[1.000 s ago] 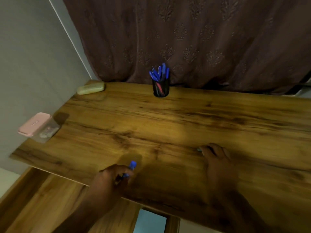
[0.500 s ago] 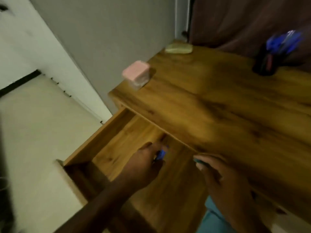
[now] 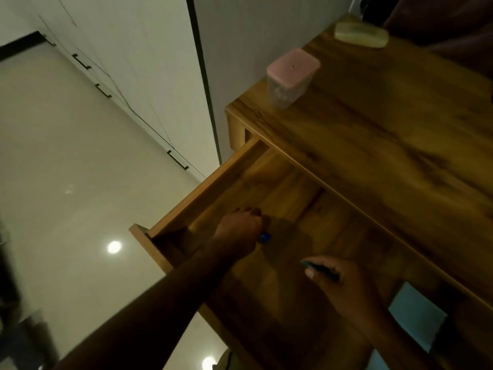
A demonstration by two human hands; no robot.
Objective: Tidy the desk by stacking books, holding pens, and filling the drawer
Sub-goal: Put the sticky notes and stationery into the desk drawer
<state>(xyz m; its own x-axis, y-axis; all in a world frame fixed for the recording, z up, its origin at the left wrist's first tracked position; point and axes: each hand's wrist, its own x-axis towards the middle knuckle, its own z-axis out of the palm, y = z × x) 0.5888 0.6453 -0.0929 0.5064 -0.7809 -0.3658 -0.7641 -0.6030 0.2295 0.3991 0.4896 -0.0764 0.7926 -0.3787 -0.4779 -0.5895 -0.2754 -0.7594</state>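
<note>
Left arm stretched forward and down into the open drawer (image 3: 202,194); left grip (image 3: 238,231) knuckles-up, fingers curled round a blue pen (image 3: 265,237) inside the drawer, and I can't tell if the pen touches the drawer floor. Right grip (image 3: 346,289) hovers nearer the body over the drawer, thumb and fingers pinching a dark teal pen (image 3: 321,271) that points left. On the worktop (image 3: 386,156): pink-lidded box (image 3: 292,76) near the left edge, pale case (image 3: 361,36) at the far corner.
</note>
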